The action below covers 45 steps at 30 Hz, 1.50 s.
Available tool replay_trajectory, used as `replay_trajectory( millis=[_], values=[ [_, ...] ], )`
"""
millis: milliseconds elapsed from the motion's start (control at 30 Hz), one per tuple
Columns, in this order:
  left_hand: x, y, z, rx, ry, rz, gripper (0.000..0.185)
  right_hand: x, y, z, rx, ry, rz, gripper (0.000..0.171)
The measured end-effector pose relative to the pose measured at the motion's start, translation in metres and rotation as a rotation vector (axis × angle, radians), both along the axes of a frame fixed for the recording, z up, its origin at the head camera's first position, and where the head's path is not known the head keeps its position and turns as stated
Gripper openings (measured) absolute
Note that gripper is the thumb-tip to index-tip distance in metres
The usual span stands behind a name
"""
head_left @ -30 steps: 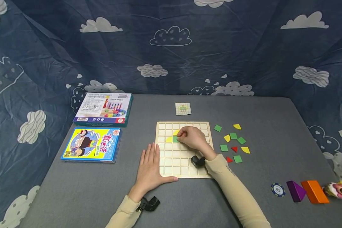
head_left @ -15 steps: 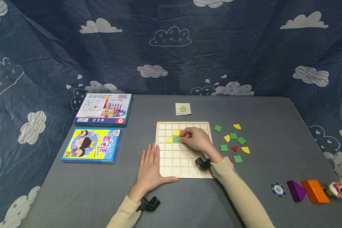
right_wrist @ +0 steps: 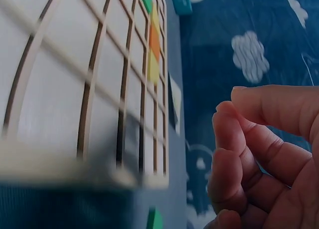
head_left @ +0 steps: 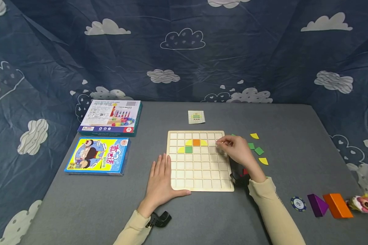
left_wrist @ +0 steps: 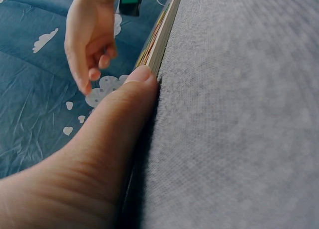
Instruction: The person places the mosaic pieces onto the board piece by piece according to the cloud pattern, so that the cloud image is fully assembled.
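A wooden grid board (head_left: 202, 173) lies in the middle of the table. In its upper rows sit an orange square (head_left: 196, 142) between two yellow quarter-rounds, and below them a green square (head_left: 188, 149) beside another yellow quarter-round (head_left: 181, 149). My left hand (head_left: 159, 180) lies with straight fingers along the board's left side, thumb at the front edge. Over the board's right edge hovers my right hand (head_left: 237, 148), fingers loosely bent and thumb near the index finger. Nothing shows between them in the right wrist view. Right of the board lie loose green squares (head_left: 259, 151), yellow quarter-rounds (head_left: 263, 161) and red triangles (head_left: 245, 172), partly hidden.
A small pattern card (head_left: 196, 117) lies beyond the board. Two boxes, a white one (head_left: 110, 115) and a blue-yellow one (head_left: 98, 156), stand at left. At right are a poker chip (head_left: 299, 203), a purple prism (head_left: 318, 205), an orange block (head_left: 338, 206) and a figurine (head_left: 364, 204).
My right hand has moved right, off the middle of the board, uncovering the orange square and the yellow quarter-round beside it. The left hand has stayed in place.
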State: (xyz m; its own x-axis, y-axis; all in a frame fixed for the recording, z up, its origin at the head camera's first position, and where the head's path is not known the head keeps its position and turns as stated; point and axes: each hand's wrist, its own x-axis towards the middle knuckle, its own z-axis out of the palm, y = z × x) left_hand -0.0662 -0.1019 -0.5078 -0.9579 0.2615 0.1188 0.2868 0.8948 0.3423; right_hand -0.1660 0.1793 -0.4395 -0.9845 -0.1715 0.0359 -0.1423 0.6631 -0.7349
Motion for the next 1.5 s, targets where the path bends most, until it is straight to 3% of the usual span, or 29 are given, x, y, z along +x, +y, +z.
replay_trajectory(
  millis=[267, 567, 967, 1200, 1500],
  values=[
    [0.0, 0.0, 0.001, -0.004, -0.004, 0.0, 0.136, 0.009, 0.041, -0.005, 0.024, 0.008, -0.109, 0.019],
    [-0.001, 0.0, 0.0, -0.004, 0.008, -0.003, 0.136, 0.02, 0.068, -0.006, 0.07, -0.06, -0.081, 0.019],
    [-0.001, -0.001, 0.0, 0.008, 0.019, -0.005, 0.136, 0.023, 0.072, -0.009, 0.156, -0.149, -0.025, 0.023],
    [-0.001, 0.0, -0.001, -0.003, -0.004, -0.001, 0.136, 0.024, 0.073, -0.014, 0.154, -0.162, -0.016, 0.023],
    [0.0, -0.001, -0.001, 0.007, 0.036, -0.007, 0.135, 0.024, 0.072, -0.017, 0.164, -0.168, -0.025, 0.024]
  ],
)
